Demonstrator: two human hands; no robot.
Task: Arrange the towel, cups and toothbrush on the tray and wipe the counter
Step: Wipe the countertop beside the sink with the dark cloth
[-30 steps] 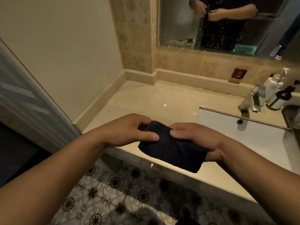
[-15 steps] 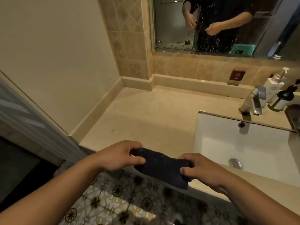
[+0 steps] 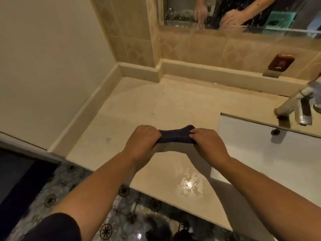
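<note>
A small dark navy towel (image 3: pixel 175 136) is bunched into a narrow roll, stretched between both hands above the beige counter (image 3: pixel 139 108). My left hand (image 3: pixel 142 141) grips its left end, and my right hand (image 3: pixel 208 145) grips its right end. Most of the cloth is hidden inside my fists. No tray, cups or toothbrush are in view.
A white sink basin (image 3: pixel 260 153) lies to the right, with a chrome tap (image 3: pixel 298 108) behind it. A wet patch (image 3: pixel 191 185) glints near the counter's front edge. A mirror (image 3: pixel 243 13) and tiled wall stand behind. Patterned floor tiles (image 3: pixel 121 214) lie below.
The towel has gone from a loosely held folded pad to a tight narrow roll. Both hands have moved forward from the counter's front edge to over its surface.
</note>
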